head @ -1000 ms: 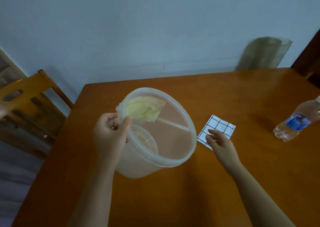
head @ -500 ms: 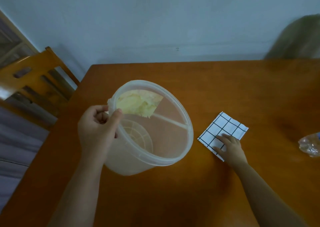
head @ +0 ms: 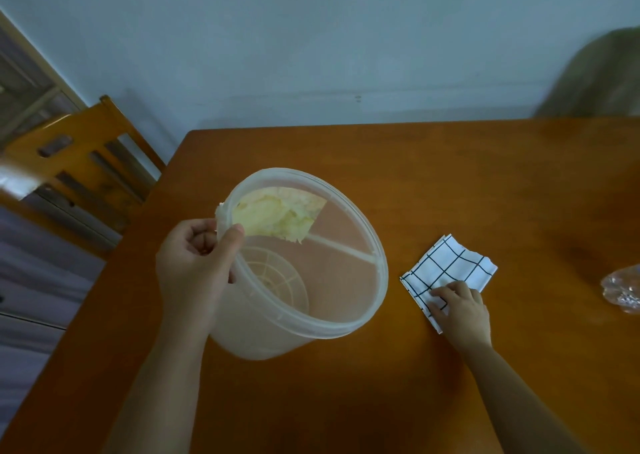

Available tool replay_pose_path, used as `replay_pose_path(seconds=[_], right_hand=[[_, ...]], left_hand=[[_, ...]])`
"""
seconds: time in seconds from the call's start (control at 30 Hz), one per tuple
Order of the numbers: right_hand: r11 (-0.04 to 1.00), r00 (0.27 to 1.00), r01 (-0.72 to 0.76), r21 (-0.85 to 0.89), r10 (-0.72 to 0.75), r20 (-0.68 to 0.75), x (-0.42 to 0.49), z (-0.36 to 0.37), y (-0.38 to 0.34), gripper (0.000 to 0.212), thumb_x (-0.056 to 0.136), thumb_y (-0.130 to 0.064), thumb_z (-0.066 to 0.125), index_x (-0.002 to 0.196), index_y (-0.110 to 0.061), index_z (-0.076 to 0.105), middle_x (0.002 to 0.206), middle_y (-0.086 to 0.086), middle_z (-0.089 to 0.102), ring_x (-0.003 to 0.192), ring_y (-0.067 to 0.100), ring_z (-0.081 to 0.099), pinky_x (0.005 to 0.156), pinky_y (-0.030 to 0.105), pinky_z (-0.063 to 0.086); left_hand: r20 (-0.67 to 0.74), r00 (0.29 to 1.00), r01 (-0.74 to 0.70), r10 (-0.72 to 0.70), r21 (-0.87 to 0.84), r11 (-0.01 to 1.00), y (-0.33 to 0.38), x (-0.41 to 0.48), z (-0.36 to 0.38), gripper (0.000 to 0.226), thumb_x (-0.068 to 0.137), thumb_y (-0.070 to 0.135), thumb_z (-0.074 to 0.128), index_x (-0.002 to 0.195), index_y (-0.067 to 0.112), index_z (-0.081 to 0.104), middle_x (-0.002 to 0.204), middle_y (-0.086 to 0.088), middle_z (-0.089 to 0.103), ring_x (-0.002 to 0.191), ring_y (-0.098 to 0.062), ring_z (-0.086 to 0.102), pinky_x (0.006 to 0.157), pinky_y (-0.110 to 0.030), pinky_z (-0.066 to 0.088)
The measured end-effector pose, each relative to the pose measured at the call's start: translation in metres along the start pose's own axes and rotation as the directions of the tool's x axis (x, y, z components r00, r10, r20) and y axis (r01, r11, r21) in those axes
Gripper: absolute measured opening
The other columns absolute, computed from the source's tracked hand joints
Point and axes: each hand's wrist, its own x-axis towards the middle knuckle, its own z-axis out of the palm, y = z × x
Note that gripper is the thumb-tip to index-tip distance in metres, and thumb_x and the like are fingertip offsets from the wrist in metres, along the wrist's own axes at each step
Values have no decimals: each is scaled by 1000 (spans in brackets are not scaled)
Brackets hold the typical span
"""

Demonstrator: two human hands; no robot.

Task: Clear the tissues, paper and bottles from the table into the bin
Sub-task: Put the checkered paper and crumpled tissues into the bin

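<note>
A translucent plastic bin (head: 349,325) is tilted above the wooden table (head: 415,176). My left hand (head: 194,266) grips its near-left rim, thumb inside. A crumpled yellowish tissue (head: 273,216) hangs inside the bin just under the rim, by my thumb. To the right of the bin lies a white paper with a black grid (head: 450,266), folded. My right hand (head: 460,306) presses on its near corner, fingers curled over the edge. The end of a clear plastic bottle (head: 623,291) shows at the right border.
A wooden chair (head: 76,162) stands at the table's far left corner. A blurred greenish-brown object (head: 595,76) leans against the grey wall at the back right. The table's left edge runs diagonally below my left forearm.
My right hand has come down onto the grid paper and its fingers have curled over the near corner, lifting the edge slightly. The view has shifted left, pushing the bottle to the border.
</note>
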Motion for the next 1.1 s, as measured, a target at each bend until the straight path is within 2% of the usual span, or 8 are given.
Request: replay_pose_path(seconds=[0.13,0.27,0.37,0.5,0.7,0.83,0.97,1.1], right_hand=[[998,999,-9,62,11,-35,-16,6,-4,21,80,-18,65,100,-12,67,109,12,58,105,34,46,78,42,44],[973,997,-78,217,82,-9,-23,6,-10,16,82,-16,61,97,-10,66,104,11,58,101,30,49,77,39,45],[912,990,-131,388,138,10,-27,3,-14,13,84,-14,59,93,-7,64,92,10,62,81,21,56,64,30,46],[840,979,-164,517,202,-19,-32,-8,-24,11,85,-18,58,91,-11,63,84,5,64,65,13,52,49,22,35],[750,963,-81,656,229,-143,-36,-40,-59,4,84,-19,59,84,-22,62,80,-1,64,71,12,58,54,24,44],[682,957,43,730,181,-225,-49,-67,-94,16,84,-19,59,75,-33,59,77,-4,65,72,14,60,57,26,47],[612,946,158,775,131,-296,-71,-87,-143,17,83,-17,59,75,-32,61,77,-4,65,71,13,59,57,25,46],[568,934,252,784,71,-351,-96,-94,-199,14,83,-15,59,77,-27,63,75,-3,65,68,11,58,56,24,45]], left_hand=[[-6,1000,3,-3,-18,1000,0,-5,-7,12,74,24,68,80,25,58,62,-1,52,43,-2,49,40,-18,44],[-10,1000,11,-11,-30,1000,0,-9,-15,12,74,24,68,81,24,58,61,-1,53,42,-3,48,40,-17,44],[-24,999,20,-21,-50,999,0,-14,-22,13,74,25,69,81,23,58,62,-1,53,42,-2,49,40,-18,44],[-31,998,43,-45,-63,997,-1,-19,-32,16,74,26,69,85,22,58,63,0,54,42,-1,50,45,-27,45],[-21,998,60,-62,-104,993,-5,-22,-48,18,73,28,69,86,21,59,62,-1,53,48,-11,50,52,-34,47],[3,999,42,-42,-126,991,-9,-20,-63,18,71,31,69,83,25,59,61,1,55,50,-12,54,55,-39,50],[16,1000,27,-25,-140,990,-16,-12,-87,17,71,31,69,82,25,59,52,10,57,44,-4,52,50,-34,49],[37,999,-2,8,-148,989,-25,0,-118,15,72,29,68,83,24,59,46,12,54,43,-5,51,44,-24,46]])
